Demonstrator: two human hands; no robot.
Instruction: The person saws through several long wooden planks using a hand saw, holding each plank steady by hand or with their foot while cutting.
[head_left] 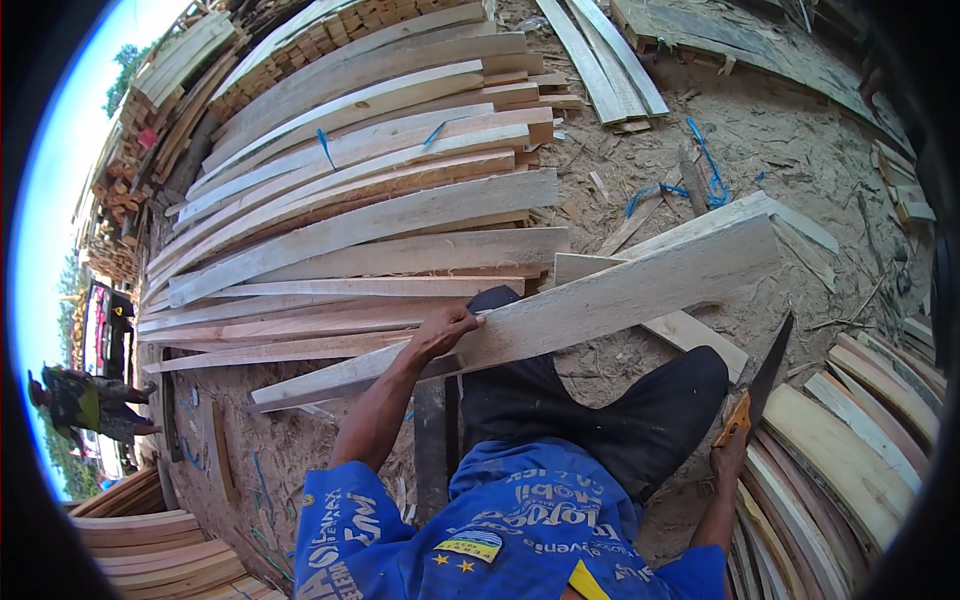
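Observation:
My left hand (445,330) is closed on the upper edge of a long pale wooden board (630,282). The board slants across my lap, its wide end raised toward the far right. A narrower length of wood (330,378) runs on leftward beneath my left forearm; whether it belongs to the same board, I cannot tell. Over to the right, my right hand (728,458) grips the orange handle of a handsaw (768,370). Its dark blade points up and away, apart from the board. Under the board, near my left knee, stands a dark upright support (434,440).
Many planks (370,250) lie stacked at the far left. More boards (840,450) are piled close on my right, with another stack (165,550) at the near left. Blue strapping (708,170) lies on the shaving-covered ground. A person (95,400) stands at the far left.

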